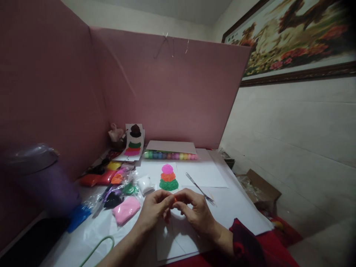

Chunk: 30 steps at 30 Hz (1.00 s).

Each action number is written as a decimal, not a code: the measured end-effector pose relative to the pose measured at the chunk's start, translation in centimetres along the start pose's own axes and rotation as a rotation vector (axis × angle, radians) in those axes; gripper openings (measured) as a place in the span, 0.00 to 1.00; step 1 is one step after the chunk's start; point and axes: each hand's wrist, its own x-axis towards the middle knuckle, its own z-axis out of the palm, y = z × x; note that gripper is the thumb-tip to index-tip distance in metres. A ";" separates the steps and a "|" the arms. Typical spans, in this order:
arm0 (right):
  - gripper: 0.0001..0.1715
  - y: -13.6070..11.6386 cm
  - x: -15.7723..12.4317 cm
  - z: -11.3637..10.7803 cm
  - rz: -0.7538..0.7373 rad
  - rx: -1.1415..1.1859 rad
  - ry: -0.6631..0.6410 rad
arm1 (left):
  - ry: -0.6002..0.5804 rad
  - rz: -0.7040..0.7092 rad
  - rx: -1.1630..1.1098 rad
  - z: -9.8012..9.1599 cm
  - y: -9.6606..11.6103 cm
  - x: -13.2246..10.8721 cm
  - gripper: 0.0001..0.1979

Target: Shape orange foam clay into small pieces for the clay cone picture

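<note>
My left hand (157, 207) and my right hand (196, 211) meet over the white paper near the table's front. Their fingertips are pinched together around a small orange piece of modelling clay (175, 200), mostly hidden by the fingers. Just beyond them, a stack of textured clay in pink, orange and green (168, 178) lies on white paper. A fork (200, 188) rests to the right, tines toward me. Left of my hands are a bag of white clay (145, 184) and a bag of pink clay (126, 210).
More clay bags, including a red one (107, 177) and a blue one (79, 217), crowd the left side. A purple container (44, 178) stands far left. Behind are a multicoloured clay sheet (134, 142) and a row of coloured pots (171, 155). An open cardboard box (263, 185) sits right.
</note>
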 end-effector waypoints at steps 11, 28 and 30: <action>0.07 0.6 0.4 -0.5 0.140 0.261 -0.128 | -0.171 -0.212 -0.308 -0.4 -0.4 0.2 0.15; 0.11 1.3 1.0 0.3 0.381 0.794 0.179 | 0.078 0.121 -0.028 0.3 1.5 -0.9 0.09; 0.12 1.3 1.2 0.1 0.393 0.814 0.227 | 0.122 0.136 -0.087 0.0 1.6 -0.7 0.09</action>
